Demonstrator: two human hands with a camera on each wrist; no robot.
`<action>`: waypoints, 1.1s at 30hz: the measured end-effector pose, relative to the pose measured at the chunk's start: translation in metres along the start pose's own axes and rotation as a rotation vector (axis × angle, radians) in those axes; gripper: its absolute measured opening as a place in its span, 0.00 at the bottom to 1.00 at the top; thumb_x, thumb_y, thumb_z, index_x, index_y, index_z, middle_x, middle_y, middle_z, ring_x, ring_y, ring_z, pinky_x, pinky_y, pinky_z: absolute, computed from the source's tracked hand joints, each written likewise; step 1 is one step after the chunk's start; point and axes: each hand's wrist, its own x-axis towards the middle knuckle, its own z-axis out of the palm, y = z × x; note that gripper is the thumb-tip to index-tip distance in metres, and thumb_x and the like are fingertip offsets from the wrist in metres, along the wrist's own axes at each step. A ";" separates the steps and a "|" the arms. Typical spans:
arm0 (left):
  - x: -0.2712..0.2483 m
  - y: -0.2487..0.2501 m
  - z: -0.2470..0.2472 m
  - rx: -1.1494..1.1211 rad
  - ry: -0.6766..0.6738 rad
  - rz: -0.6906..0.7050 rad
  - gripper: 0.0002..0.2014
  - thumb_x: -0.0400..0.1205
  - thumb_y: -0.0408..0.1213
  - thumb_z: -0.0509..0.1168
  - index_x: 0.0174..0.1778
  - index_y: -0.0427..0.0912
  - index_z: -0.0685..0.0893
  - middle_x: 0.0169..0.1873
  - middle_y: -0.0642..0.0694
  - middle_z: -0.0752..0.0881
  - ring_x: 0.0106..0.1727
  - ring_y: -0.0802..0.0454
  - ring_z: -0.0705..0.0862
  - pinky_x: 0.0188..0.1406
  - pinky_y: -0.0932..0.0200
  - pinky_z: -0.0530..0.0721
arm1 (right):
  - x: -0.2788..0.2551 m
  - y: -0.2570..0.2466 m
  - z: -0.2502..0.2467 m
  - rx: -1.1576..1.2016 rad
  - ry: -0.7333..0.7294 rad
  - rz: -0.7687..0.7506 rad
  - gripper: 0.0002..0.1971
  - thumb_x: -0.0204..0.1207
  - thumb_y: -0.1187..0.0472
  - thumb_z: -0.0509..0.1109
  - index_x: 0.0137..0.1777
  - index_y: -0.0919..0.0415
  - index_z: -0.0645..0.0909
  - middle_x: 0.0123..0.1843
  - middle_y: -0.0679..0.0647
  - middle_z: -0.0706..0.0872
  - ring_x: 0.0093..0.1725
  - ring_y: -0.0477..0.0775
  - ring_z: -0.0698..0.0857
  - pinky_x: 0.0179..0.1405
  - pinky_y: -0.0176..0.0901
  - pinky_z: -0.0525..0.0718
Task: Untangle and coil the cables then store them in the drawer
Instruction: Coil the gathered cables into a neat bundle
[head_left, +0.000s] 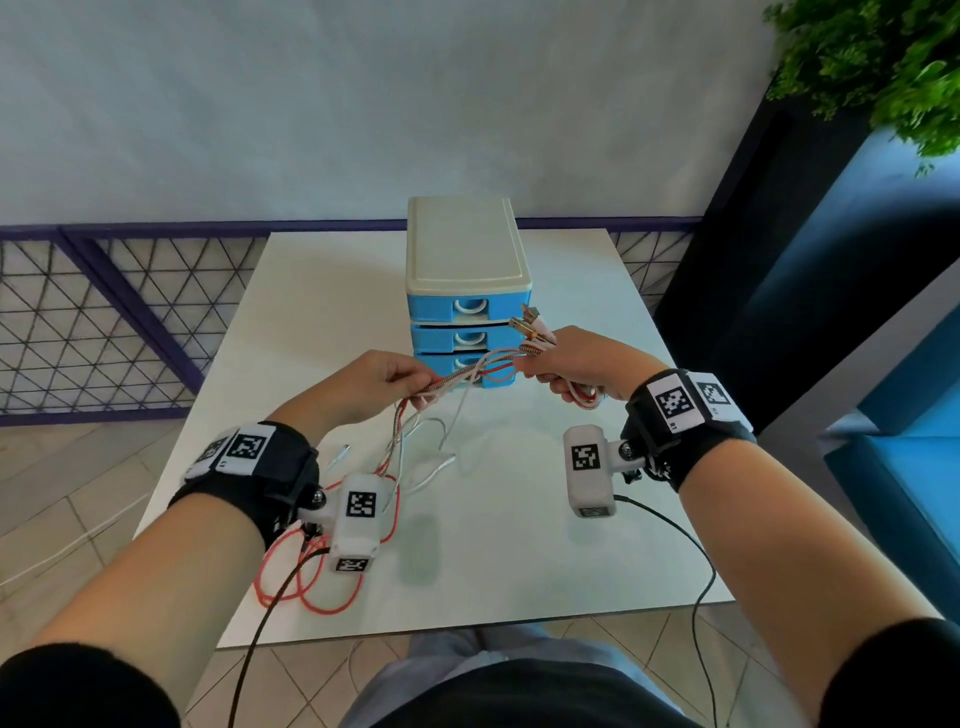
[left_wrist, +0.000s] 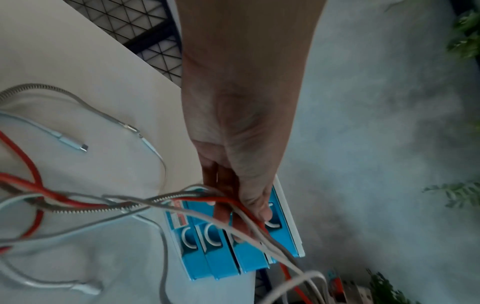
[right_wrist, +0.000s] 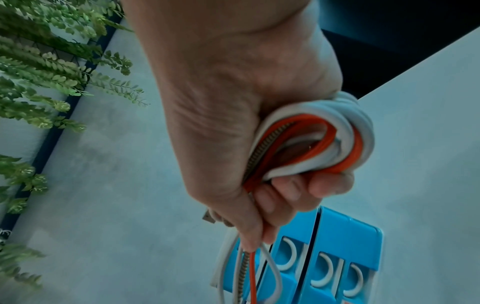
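Observation:
A bundle of cables (head_left: 470, 373), red, white and metal-braided, stretches between both hands above the white table (head_left: 571, 545). My right hand (head_left: 576, 364) grips a small coil of these cables (right_wrist: 324, 142), with gold USB plugs (head_left: 527, 325) sticking up past the thumb. My left hand (head_left: 384, 382) pinches the same strands (left_wrist: 233, 203) a little to the left. Loose ends trail down to the table, a red cable (head_left: 311, 587) looping near the front left edge. The small drawer unit (head_left: 467, 291), white-topped with blue drawers (right_wrist: 324, 261), stands just behind the hands, its drawers closed.
White cable ends with plugs (left_wrist: 75, 144) lie on the table under the left hand. A dark partition (head_left: 779, 270) and a plant (head_left: 883, 67) stand at the right. A purple mesh fence (head_left: 104, 322) runs behind the table. Black camera cords (head_left: 696, 587) hang off the front edge.

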 end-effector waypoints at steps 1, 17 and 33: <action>-0.001 -0.002 0.000 -0.030 -0.007 -0.010 0.10 0.84 0.33 0.63 0.44 0.52 0.87 0.31 0.61 0.90 0.37 0.68 0.85 0.48 0.74 0.80 | 0.000 0.001 -0.001 -0.002 0.001 0.008 0.11 0.78 0.55 0.70 0.43 0.62 0.76 0.29 0.51 0.76 0.24 0.47 0.72 0.25 0.37 0.74; -0.003 -0.005 0.005 0.071 0.108 0.071 0.07 0.75 0.37 0.75 0.40 0.55 0.86 0.50 0.44 0.87 0.42 0.45 0.83 0.45 0.50 0.80 | 0.002 0.004 0.007 0.039 0.070 0.092 0.11 0.78 0.54 0.70 0.42 0.62 0.77 0.32 0.53 0.78 0.25 0.47 0.74 0.25 0.37 0.78; 0.010 -0.010 0.004 0.572 0.339 -0.097 0.07 0.83 0.43 0.63 0.49 0.48 0.86 0.54 0.48 0.86 0.56 0.46 0.81 0.55 0.50 0.78 | -0.001 -0.011 0.006 -0.048 0.008 -0.028 0.15 0.83 0.53 0.63 0.41 0.62 0.81 0.27 0.49 0.79 0.21 0.44 0.74 0.24 0.35 0.78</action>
